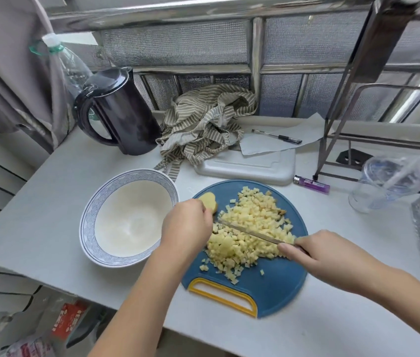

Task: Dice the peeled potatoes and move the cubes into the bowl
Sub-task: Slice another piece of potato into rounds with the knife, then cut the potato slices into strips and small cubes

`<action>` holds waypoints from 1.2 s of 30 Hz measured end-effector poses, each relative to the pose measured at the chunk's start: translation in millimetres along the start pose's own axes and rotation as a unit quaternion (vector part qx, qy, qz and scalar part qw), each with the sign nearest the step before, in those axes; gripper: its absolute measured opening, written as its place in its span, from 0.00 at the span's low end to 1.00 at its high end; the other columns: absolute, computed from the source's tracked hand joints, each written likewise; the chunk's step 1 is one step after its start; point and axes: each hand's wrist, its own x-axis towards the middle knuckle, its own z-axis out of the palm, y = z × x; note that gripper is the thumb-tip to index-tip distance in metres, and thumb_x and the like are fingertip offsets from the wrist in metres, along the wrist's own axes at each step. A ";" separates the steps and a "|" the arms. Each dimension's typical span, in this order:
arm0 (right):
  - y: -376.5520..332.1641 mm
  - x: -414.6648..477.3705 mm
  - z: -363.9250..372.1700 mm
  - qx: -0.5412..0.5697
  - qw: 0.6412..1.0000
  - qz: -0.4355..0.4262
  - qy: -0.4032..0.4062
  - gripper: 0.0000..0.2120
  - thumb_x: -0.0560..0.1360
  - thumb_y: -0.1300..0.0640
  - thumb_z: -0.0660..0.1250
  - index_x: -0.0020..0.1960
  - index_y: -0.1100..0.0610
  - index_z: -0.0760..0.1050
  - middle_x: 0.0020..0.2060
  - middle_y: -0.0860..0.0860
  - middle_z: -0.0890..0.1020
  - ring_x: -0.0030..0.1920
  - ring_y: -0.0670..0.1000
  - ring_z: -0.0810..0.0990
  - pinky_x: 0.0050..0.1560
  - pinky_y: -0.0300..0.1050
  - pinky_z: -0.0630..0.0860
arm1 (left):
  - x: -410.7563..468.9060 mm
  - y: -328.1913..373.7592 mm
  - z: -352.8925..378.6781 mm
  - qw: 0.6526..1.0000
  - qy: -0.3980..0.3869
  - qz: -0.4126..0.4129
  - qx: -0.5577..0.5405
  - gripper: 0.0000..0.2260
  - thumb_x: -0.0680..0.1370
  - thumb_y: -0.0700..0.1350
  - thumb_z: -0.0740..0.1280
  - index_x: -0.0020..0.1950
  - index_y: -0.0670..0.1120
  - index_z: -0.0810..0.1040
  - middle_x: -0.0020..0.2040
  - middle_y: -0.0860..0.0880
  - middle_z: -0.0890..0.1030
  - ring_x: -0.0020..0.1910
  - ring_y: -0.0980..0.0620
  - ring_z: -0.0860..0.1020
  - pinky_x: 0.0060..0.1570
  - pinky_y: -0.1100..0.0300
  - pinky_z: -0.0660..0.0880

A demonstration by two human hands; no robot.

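A round blue cutting board with a yellow handle lies on the white counter. A wide heap of small potato cubes covers its middle. An uncut piece of peeled potato rests at the board's far left edge. My right hand grips a knife whose blade lies across the heap, pointing left. My left hand is curled at the heap's left side by the blade tip; whether it holds any potato is hidden. An empty white bowl with a blue patterned rim stands left of the board.
A black kettle and plastic bottle stand at the back left. A striped cloth, white tray, paper with a pen and purple lighter lie behind the board. A clear plastic cup sits right.
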 end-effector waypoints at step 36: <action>53.9 0.1 -6.8 -0.241 0.957 -0.149 0.063 0.45 0.56 0.28 0.15 0.42 0.50 0.62 0.41 0.50 0.80 0.43 0.54 0.78 0.29 0.45 0.57 | 44.8 1.3 80.8 0.980 -0.077 0.118 -0.139 0.06 0.77 0.47 0.69 0.47 0.48 0.72 0.42 0.54 0.73 0.41 0.53 0.72 0.40 0.60 0.68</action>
